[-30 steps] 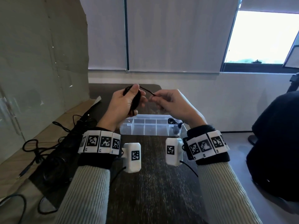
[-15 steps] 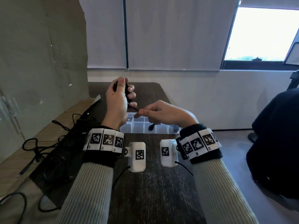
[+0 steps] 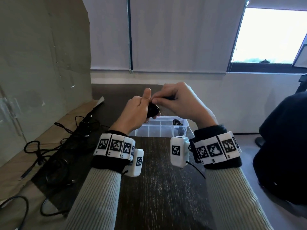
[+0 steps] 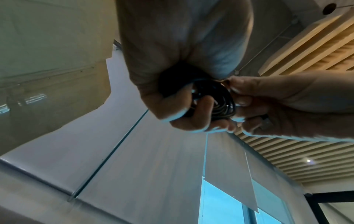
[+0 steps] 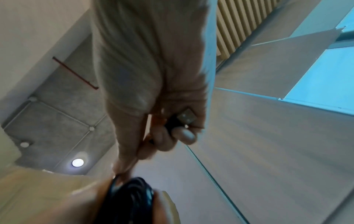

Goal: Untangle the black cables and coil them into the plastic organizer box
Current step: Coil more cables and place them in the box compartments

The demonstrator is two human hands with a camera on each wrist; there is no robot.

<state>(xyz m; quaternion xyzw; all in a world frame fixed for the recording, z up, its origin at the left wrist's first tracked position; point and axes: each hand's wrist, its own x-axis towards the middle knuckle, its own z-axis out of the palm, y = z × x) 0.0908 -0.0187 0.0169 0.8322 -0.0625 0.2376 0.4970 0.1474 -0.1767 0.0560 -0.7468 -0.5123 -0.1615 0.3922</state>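
Observation:
My left hand grips a small coil of black cable wound round its fingers, held in the air above the box; the coil shows between its curled fingers in the left wrist view. My right hand pinches the free end of this cable right beside the left thumb, and its USB plug lies in the curled fingers. The clear plastic organizer box stands on the dark table just beyond my wrists. Coiled black cables lie in its right compartments.
A tangle of loose black cables lies on the brown board and black mat at the left. A cardboard panel stands at the left. A dark chair or seated person is close on the right, past the table's edge.
My right hand has risen from over the box to meet the left thumb, carrying the cable end round the coil. The left hand has dropped slightly and turned.

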